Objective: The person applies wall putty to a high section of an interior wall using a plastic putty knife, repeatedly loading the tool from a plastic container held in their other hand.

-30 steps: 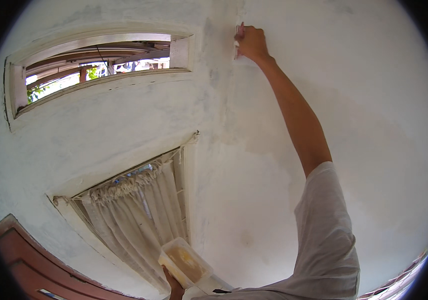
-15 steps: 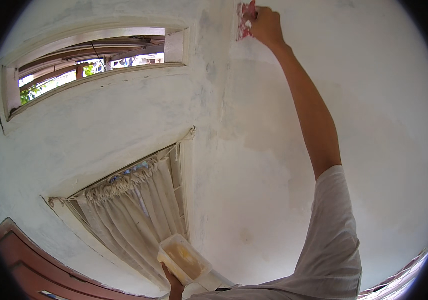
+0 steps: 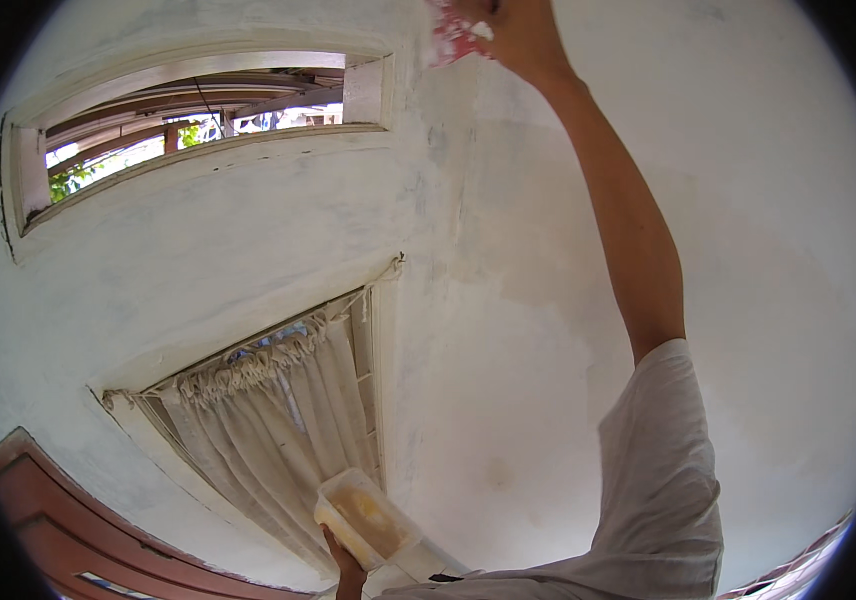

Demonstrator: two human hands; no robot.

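Whitewashed wall [image 3: 508, 330] fills the view, patchy and grey-streaked, with a long vent opening [image 3: 198, 120] up at ten o'clock and a curtained window [image 3: 278, 430] down at seven. Right hand [image 3: 513, 30] is stretched high to twelve o'clock, its grip pinched around a red and white tool [image 3: 453, 40], flat against the plaster near the picture's rim; whether it is a scraper or a pad I cannot tell. Down at six o'clock the left hand [image 3: 346, 570] comes in from below, fingers closed under a pale rectangular tub [image 3: 366, 518] with a yellowish paste inside, lid off, no label showing.

Risks, as I judge them: with the arm at full reach the tool could slip out of that pinch and drop. The tub sits tilted on the fingertips, so its paste could spill while attention is overhead. No packages or signs show elsewhere; only a reddish-brown door frame [image 3: 58, 510] curves in at eight o'clock.
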